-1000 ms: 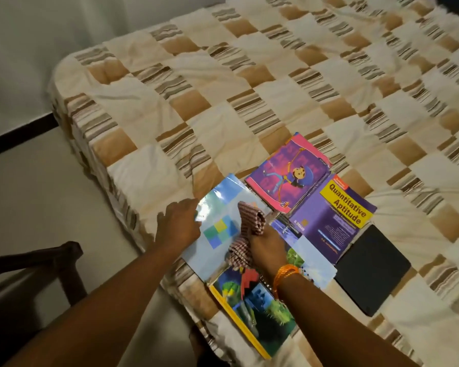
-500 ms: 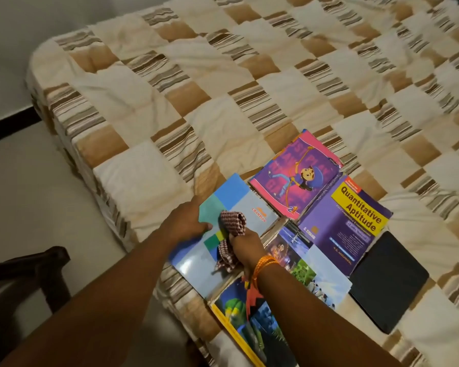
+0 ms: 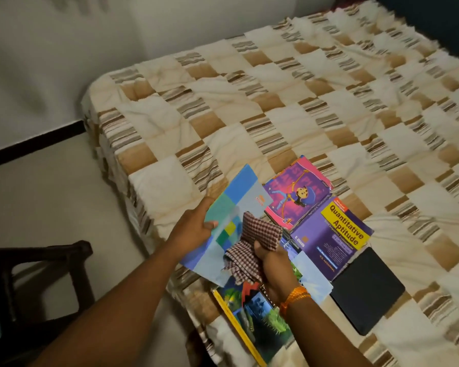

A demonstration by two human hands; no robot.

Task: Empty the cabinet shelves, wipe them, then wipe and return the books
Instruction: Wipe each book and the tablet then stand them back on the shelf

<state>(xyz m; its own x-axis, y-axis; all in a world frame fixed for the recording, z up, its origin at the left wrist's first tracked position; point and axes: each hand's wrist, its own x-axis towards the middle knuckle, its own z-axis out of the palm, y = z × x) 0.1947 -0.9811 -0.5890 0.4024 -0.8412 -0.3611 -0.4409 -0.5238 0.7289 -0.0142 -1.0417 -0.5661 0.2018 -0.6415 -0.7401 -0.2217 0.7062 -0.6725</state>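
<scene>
On the bed (image 3: 276,107), under a checked cover of cream, tan and striped squares, several books lying flat near the front corner. No closed container in view; the bed alone carries the books.

Left hand (image 3: 194,229) gripping the blue book (image 3: 239,197) at its left edge, thumb on top of the cover, fingers below. Book lifted and tilted, its far corner raised above the bed cover. Cover glossy, in pale blue with squares of teal, green and yellow, and a small orange mark near the right side.

Right hand (image 3: 273,263) curled around a checked cloth (image 3: 252,245), red-brown and white, bunched and pressed against the lower right part of the blue book. An orange wristband (image 3: 294,298) on the right wrist.

Just beside the blue book, to the right: a pink and purple book (image 3: 297,197) with a cartoon figure, flat on the bed. Next to it, partly overlapping, a purple book (image 3: 334,239) with a yellow label reading "Quantitative Aptitude". Near this one, at the right, a flat black book (image 3: 366,290) or cover, plain; cannot tell which. Under the right forearm, a large picture book (image 3: 252,313) with a yellow spine edge and green and blue pictures, hanging slightly over the bed edge.

At the left, on the floor, part of a dark wooden chair (image 3: 37,263).
</scene>
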